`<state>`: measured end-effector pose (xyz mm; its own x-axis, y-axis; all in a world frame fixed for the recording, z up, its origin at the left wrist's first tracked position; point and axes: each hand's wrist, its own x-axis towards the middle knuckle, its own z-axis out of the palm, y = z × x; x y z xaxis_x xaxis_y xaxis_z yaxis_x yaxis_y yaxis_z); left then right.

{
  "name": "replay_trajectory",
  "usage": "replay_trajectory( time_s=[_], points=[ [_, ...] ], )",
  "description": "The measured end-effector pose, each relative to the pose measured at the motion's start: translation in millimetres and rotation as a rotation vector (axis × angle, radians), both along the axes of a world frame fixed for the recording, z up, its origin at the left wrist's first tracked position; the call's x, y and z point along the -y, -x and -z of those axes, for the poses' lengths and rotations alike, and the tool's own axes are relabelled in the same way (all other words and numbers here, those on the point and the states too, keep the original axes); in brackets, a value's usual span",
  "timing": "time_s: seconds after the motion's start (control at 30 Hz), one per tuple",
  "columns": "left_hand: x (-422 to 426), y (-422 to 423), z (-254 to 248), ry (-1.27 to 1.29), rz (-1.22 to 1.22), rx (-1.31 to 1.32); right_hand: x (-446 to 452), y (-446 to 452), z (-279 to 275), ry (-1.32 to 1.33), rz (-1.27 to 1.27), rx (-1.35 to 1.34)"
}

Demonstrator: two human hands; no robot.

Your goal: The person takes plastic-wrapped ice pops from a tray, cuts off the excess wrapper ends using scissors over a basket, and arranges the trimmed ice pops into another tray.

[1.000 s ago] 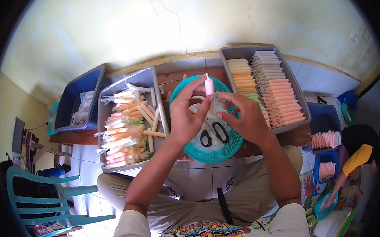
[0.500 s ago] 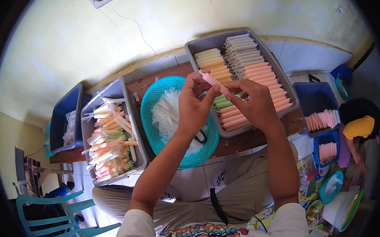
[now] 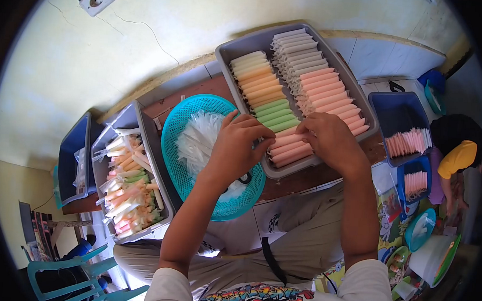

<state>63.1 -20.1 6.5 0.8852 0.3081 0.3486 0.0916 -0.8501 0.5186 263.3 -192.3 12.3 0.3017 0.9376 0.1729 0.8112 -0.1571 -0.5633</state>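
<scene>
A pink ice pop in a clear plastic tube lies along the pink row at the front of a grey tray. Its left end is between the thumb and fingertips of my left hand. Around its right end the fingers of my right hand are closed, hiding that tip. Directly behind it are green ice pops, then orange ones and cream ones. A second column holds greyish-white ice pops and more pink ones.
Left of the tray stands a turquoise basket with clear plastic sleeves. Farther left, a grey bin holds jumbled ice pops. Blue bins stand at right beside a person in a yellow sleeve. A teal chair is at lower left.
Both hands have come down with the pink ice pop, from above the tray into its front row. The view has shifted slightly. The person at right has an arm lowered.
</scene>
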Motion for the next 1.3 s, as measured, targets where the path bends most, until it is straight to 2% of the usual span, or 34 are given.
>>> replay_trajectory(
  time_s=[0.2, 0.33, 0.53, 0.63, 1.0, 1.17, 1.3],
  points=[
    [14.7, -7.7, 3.8, -0.009, 0.056, -0.253, 2.8, -2.6, 0.7, 0.218, 0.007, -0.048],
    [17.2, -9.9, 11.4, -0.027, 0.065, -0.265, -0.5, -5.1, 2.7, 0.302, 0.01, -0.119],
    [16.6, -8.0, 7.4, -0.072, 0.111, -0.331, -8.0, -3.8, 1.5, 0.441, -0.007, -0.032],
    [17.1, -8.8, 7.3, -0.088, 0.126, -0.352, -14.6, -0.3, -3.2, 0.517, -0.035, -0.078],
    [21.9, -11.7, 3.8, -0.128, 0.088, -0.483, -12.2, -1.5, 2.8, 0.489, -0.003, -0.094],
    [23.0, -10.5, 8.6, -0.167, 0.096, -0.454, -14.1, 4.3, -4.4, 0.499, 0.017, -0.08],
    [25.1, -12.4, 8.8, -0.194, 0.069, -0.477, -18.0, 6.6, 2.2, 0.469, 0.045, 0.019]
  ],
)
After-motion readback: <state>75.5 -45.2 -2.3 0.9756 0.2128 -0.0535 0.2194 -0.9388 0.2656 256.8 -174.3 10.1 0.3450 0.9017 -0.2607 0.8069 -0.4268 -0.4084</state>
